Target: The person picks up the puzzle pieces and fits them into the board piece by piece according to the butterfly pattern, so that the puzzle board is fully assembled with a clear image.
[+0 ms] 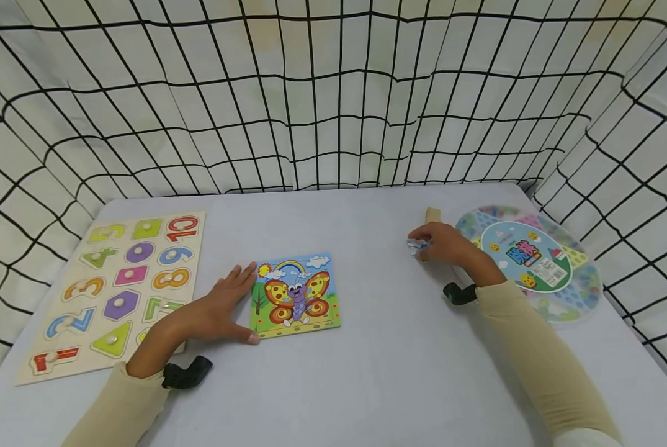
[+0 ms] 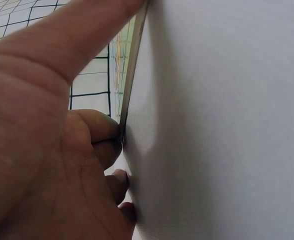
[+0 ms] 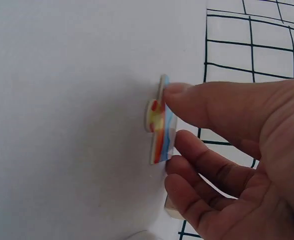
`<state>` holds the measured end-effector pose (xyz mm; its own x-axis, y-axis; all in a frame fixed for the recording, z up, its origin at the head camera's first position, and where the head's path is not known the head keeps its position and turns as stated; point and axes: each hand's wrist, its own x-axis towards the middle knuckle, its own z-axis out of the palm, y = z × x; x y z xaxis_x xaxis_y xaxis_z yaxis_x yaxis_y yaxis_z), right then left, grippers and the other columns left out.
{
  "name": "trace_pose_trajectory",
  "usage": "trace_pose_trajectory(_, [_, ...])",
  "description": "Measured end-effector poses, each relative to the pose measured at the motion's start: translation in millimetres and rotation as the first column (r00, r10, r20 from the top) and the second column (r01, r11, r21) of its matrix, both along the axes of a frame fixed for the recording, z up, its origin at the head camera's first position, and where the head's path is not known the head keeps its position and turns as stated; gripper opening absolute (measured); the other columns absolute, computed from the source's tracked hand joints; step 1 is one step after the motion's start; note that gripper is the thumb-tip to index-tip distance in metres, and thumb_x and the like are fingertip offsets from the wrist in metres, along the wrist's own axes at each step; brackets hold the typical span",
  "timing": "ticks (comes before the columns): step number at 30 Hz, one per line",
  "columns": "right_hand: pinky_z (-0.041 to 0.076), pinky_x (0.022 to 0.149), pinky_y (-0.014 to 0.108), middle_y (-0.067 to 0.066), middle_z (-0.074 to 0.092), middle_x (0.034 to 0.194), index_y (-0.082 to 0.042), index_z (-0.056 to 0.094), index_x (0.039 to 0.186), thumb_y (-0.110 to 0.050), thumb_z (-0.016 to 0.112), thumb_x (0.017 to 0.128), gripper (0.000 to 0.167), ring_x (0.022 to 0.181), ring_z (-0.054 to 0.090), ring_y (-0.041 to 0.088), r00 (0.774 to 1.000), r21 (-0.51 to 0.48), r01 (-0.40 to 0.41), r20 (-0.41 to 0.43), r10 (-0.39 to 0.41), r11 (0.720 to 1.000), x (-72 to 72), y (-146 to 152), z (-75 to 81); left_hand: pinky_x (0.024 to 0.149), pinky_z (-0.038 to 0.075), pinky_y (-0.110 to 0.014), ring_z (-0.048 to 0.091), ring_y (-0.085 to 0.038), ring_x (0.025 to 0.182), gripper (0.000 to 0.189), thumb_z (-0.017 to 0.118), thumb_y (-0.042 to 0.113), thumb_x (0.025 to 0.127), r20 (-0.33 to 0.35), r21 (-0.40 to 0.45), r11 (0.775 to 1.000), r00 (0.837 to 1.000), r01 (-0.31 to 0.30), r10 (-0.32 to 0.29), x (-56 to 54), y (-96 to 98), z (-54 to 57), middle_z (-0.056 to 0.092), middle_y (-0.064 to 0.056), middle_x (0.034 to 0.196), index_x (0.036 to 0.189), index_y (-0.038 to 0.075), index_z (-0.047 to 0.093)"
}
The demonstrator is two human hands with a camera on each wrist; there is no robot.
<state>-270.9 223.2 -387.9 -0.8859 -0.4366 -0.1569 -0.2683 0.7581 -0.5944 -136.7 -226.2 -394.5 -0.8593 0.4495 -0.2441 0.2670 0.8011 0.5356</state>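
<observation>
A square butterfly jigsaw puzzle (image 1: 295, 297) lies flat on the white table. My left hand (image 1: 216, 310) is spread along its left side, fingertips at the upper left corner and thumb at the lower left corner. In the left wrist view the thumb and fingers of that left hand (image 2: 52, 145) touch the puzzle's thin edge. Out to the right, my right hand (image 1: 447, 244) pinches a small puzzle piece (image 3: 162, 122) between thumb and fingers, close over the table. That piece shows blue, red and yellow print and a rounded tab.
A wooden number-and-shape board (image 1: 105, 273) lies at the left. A round clear package with a printed label (image 1: 525, 257) sits at the right, beside the right forearm. Just beyond the right hand is a small wooden block (image 1: 432, 215). Black netting (image 1: 339, 118) surrounds the table's far sides.
</observation>
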Motion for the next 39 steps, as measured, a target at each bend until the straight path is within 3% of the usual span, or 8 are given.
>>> trace_pose_trajectory(8, [0.044,0.096,0.049,0.022,0.057,0.122,0.006,0.06,0.125,-0.004,0.069,0.087,0.041,0.112,0.052,0.035,1.0,0.058,0.009,-0.026,-0.007,0.998,-1.1,-3.1,-1.5,0.114,0.003,-0.061,-0.006,-0.039,0.146,0.121,0.083,0.053,0.068,0.0,0.002,1.0,1.0,0.001,-0.001,-0.2,-0.8,-2.1,0.003,-0.015,0.162,0.152,-0.005,0.017])
trace_pose_trajectory(17, [0.049,0.074,0.035,0.019,0.064,0.114,0.008,0.066,0.116,0.0,0.06,0.09,0.029,0.091,0.057,0.026,1.0,0.072,0.001,0.006,-0.002,0.997,-1.8,4.4,2.7,0.113,0.002,-0.061,-0.007,-0.039,0.146,0.122,0.083,0.052,0.069,-0.002,0.005,1.0,1.0,0.009,-0.009,-1.0,-1.8,-2.2,0.003,-0.016,0.162,0.152,-0.006,0.016])
trace_pose_trajectory(27, [0.05,0.088,0.045,0.018,0.066,0.111,0.007,0.067,0.112,0.004,0.055,0.095,0.02,0.103,0.06,0.032,0.998,0.013,-0.033,-0.051,0.034,0.999,-0.1,5.7,10.5,0.113,0.003,-0.061,-0.007,-0.039,0.146,0.122,0.082,0.054,0.068,-0.004,0.002,1.0,1.0,0.008,-0.008,-1.0,-2.5,-4.4,0.003,-0.016,0.162,0.153,-0.005,0.017])
trace_pose_trajectory(34, [0.05,0.084,0.042,0.017,0.067,0.108,0.005,0.069,0.11,0.004,0.056,0.095,0.019,0.099,0.059,0.029,0.992,-0.023,-0.05,-0.12,0.047,0.998,1.5,0.1,13.1,0.113,0.003,-0.061,-0.007,-0.039,0.146,0.122,0.082,0.054,0.069,-0.004,0.0,1.0,1.0,0.01,-0.01,-0.2,-1.7,-3.2,0.003,-0.016,0.162,0.153,-0.005,0.017])
trace_pose_trajectory(39, [0.05,0.08,0.038,0.014,0.067,0.105,0.005,0.069,0.11,0.003,0.057,0.095,0.02,0.097,0.059,0.027,0.992,-0.078,-0.051,-0.118,0.041,0.996,2.9,-9.2,16.4,0.113,0.003,-0.061,-0.006,-0.04,0.146,0.121,0.082,0.053,0.069,-0.002,0.003,1.0,1.0,0.006,-0.006,0.5,-1.5,-0.9,0.003,-0.016,0.162,0.152,-0.005,0.017])
